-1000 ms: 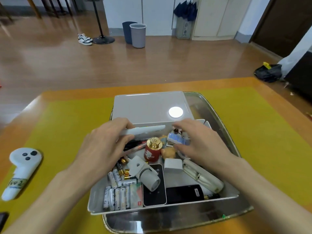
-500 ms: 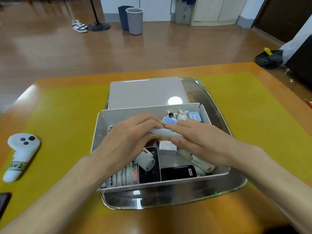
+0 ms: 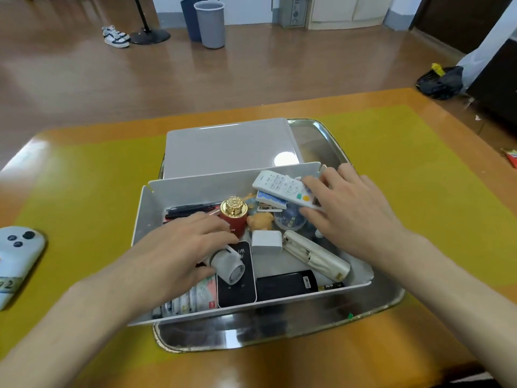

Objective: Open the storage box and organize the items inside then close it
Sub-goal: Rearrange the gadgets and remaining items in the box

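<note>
The open box (image 3: 195,189) sits in a steel tray (image 3: 279,334) at the middle of the counter (image 3: 433,169). At its 7 o'clock corner the left hand (image 3: 179,247) curls over a grey cylinder (image 3: 229,266) beside a black phone (image 3: 237,289). At 2 o'clock the right hand (image 3: 352,208) pinches a white remote (image 3: 282,187) between thumb and fingers, above the clutter. A red bottle (image 3: 235,217) stands mid-box. The lid (image 3: 223,149) lies at 12 o'clock behind the box.
</note>
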Demonstrator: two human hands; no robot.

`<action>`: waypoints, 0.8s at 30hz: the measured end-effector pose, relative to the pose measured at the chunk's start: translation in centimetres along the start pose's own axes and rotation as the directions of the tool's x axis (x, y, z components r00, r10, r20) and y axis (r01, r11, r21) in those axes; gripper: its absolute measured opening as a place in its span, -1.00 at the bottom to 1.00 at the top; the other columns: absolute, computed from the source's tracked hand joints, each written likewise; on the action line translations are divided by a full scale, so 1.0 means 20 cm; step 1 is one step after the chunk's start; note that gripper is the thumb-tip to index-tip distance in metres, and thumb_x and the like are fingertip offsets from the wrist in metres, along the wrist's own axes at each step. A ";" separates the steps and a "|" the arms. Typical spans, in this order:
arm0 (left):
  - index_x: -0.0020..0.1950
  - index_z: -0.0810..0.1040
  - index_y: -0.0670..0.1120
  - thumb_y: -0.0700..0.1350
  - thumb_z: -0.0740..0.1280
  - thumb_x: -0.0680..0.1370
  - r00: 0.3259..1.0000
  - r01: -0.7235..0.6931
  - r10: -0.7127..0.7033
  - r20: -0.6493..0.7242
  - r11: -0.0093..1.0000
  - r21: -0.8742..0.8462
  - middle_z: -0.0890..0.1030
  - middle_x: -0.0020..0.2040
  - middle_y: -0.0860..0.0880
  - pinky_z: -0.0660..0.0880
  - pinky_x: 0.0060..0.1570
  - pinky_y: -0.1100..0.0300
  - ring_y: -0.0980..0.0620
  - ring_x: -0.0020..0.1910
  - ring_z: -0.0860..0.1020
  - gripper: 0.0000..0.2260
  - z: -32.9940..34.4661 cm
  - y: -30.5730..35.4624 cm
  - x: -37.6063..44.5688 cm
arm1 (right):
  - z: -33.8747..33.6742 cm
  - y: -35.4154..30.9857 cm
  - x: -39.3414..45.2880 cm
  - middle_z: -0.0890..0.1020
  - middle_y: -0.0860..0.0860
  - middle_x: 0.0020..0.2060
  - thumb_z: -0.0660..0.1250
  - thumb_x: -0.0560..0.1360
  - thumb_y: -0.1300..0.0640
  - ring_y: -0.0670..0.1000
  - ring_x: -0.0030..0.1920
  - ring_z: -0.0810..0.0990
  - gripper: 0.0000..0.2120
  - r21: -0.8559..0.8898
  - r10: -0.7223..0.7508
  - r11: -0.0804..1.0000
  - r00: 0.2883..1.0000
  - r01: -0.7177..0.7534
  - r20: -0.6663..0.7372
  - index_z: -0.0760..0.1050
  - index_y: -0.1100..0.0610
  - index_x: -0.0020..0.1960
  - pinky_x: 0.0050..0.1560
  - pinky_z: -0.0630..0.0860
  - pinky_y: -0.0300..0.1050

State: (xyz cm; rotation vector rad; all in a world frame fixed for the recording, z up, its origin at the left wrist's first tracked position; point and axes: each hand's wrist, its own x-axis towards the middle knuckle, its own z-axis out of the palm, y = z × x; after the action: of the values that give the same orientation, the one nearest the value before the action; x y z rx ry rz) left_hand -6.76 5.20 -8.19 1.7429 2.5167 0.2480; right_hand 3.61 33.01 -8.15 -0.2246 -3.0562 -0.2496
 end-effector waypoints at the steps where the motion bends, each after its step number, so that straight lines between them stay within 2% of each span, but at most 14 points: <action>1: 0.29 0.57 0.08 -0.02 0.60 0.37 1.000 -0.011 0.011 0.023 1.000 -0.001 0.56 0.24 0.15 0.57 0.09 0.03 0.07 0.22 0.51 -0.49 0.01 -0.01 0.02 | 0.01 0.00 0.01 0.51 0.03 0.11 0.16 0.57 -0.26 0.09 0.09 0.38 -0.53 0.005 0.005 1.000 1.000 -0.005 -0.007 0.41 0.02 0.32 -0.05 0.41 -0.01; 3: 0.27 0.56 0.11 -0.01 0.56 0.41 0.998 -0.023 0.023 0.063 1.000 -0.002 0.54 0.23 0.16 0.53 0.11 0.02 0.07 0.23 0.49 -0.55 0.04 -0.03 0.04 | 0.01 0.00 0.01 0.52 0.02 0.10 0.24 0.53 -0.28 0.10 0.10 0.39 -0.51 0.034 0.010 0.999 1.000 -0.009 -0.010 0.44 0.02 0.30 -0.04 0.41 0.00; 6: 0.25 0.53 0.13 0.02 0.55 0.40 0.996 -0.041 0.040 0.082 0.999 0.011 0.51 0.23 0.19 0.46 0.11 0.14 0.10 0.26 0.45 -0.56 0.09 -0.06 0.03 | 0.00 0.01 0.02 0.51 -0.01 0.12 0.29 0.49 -0.29 0.07 0.11 0.39 -0.46 0.108 0.009 0.994 1.000 -0.007 -0.016 0.43 -0.01 0.33 -0.03 0.42 -0.01; 8: 0.23 0.53 0.13 0.04 0.55 0.40 0.996 -0.046 0.044 0.075 0.999 0.020 0.52 0.21 0.19 0.47 0.07 0.14 0.09 0.22 0.47 -0.57 0.11 -0.07 0.04 | -0.03 0.01 0.00 0.50 -0.06 0.08 0.33 0.47 -0.27 0.02 0.08 0.42 -0.50 0.233 0.014 0.973 0.997 0.004 -0.078 0.45 -0.02 0.30 -0.14 0.46 -0.04; 10: 0.22 0.52 0.17 0.11 0.53 0.40 0.997 -0.040 0.036 0.071 0.998 0.053 0.53 0.17 0.21 0.50 0.06 0.13 0.11 0.16 0.49 -0.58 0.10 -0.07 0.04 | -0.08 0.00 -0.02 0.50 -0.14 -0.07 0.32 0.48 -0.25 -0.04 -0.07 0.49 -0.64 0.359 -0.011 0.930 0.983 0.076 -0.181 0.52 -0.05 0.14 -0.32 0.41 -0.08; 11: 0.21 0.52 0.18 0.16 0.50 0.41 0.997 -0.036 0.032 0.064 0.997 0.062 0.54 0.15 0.23 0.51 0.05 0.13 0.13 0.13 0.49 -0.59 0.09 -0.07 0.04 | -0.10 0.00 -0.04 0.51 -0.19 -0.17 0.28 0.47 -0.29 -0.07 -0.19 0.51 -0.69 0.392 -0.032 0.914 0.982 0.105 -0.188 0.54 -0.08 0.02 -0.36 0.37 -0.12; 12: 0.19 0.52 0.19 0.21 0.46 0.41 0.998 -0.034 0.030 0.057 0.997 0.063 0.54 0.11 0.25 0.53 0.03 0.12 0.15 0.10 0.50 -0.61 0.07 -0.07 0.03 | -0.12 -0.01 -0.05 0.53 -0.20 -0.27 0.22 0.45 -0.35 -0.10 -0.28 0.52 -0.65 0.399 -0.051 0.911 0.990 0.102 -0.135 0.55 -0.10 -0.09 -0.39 0.36 -0.14; 14: 0.15 0.53 0.20 0.26 0.39 0.41 0.998 -0.025 0.021 0.065 0.998 0.055 0.54 0.04 0.25 0.55 -0.02 0.12 0.14 0.03 0.52 -0.65 0.04 -0.06 0.00 | -0.12 -0.04 -0.08 0.55 -0.16 -0.34 0.12 0.39 -0.49 -0.06 -0.31 0.55 -0.50 0.270 -0.084 0.961 0.992 0.056 0.091 0.56 -0.09 -0.16 -0.39 0.39 -0.15; 16: 0.12 0.54 0.19 0.25 0.39 0.41 0.997 -0.017 0.011 0.079 0.997 0.070 0.54 -0.02 0.23 0.56 -0.06 0.12 0.11 -0.02 0.54 -0.67 0.02 -0.04 -0.02 | -0.09 -0.07 -0.11 0.53 -0.12 -0.30 0.16 0.39 -0.53 0.02 -0.29 0.53 -0.45 0.052 -0.081 0.996 0.968 0.071 0.237 0.53 -0.06 -0.12 -0.40 0.33 -0.13; 19: 0.13 0.56 0.19 0.24 0.40 0.44 0.995 0.010 -0.017 0.102 0.998 0.069 0.53 -0.03 0.20 0.55 -0.06 0.09 0.09 -0.02 0.55 -0.69 0.01 -0.03 -0.01 | -0.08 -0.12 -0.10 0.43 -0.07 -0.28 0.26 0.45 -0.44 0.07 -0.29 0.43 -0.56 -0.067 -0.059 0.995 0.962 0.080 0.267 0.39 -0.06 -0.13 -0.43 0.16 -0.13; 22: 0.23 0.47 0.25 0.31 0.34 0.47 0.982 0.061 -0.076 0.172 0.994 0.091 0.46 0.07 0.23 0.50 -0.03 0.15 0.16 0.09 0.50 -0.63 0.03 -0.04 0.00 | -0.09 -0.14 -0.10 0.49 -0.06 -0.23 0.30 0.47 -0.35 0.06 -0.29 0.43 -0.66 -0.071 -0.033 0.996 0.962 0.054 0.272 0.41 -0.09 -0.09 -0.45 0.14 -0.14; 24: 0.27 0.43 0.24 0.32 0.34 0.47 0.967 0.082 -0.104 0.231 0.991 0.105 0.42 0.09 0.24 0.44 -0.08 0.21 0.19 0.12 0.46 -0.59 0.05 -0.05 0.01 | -0.09 -0.14 -0.11 0.51 -0.08 -0.21 0.30 0.46 -0.32 0.05 -0.32 0.42 -0.67 -0.073 -0.030 0.996 0.960 0.053 0.279 0.35 -0.07 -0.11 -0.47 0.13 -0.13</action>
State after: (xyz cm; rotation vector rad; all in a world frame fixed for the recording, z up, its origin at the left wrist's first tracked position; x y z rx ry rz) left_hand -7.65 5.20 -9.30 1.5719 2.4628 -0.0820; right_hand 5.47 29.70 -7.02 -0.2169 -3.3362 -0.3729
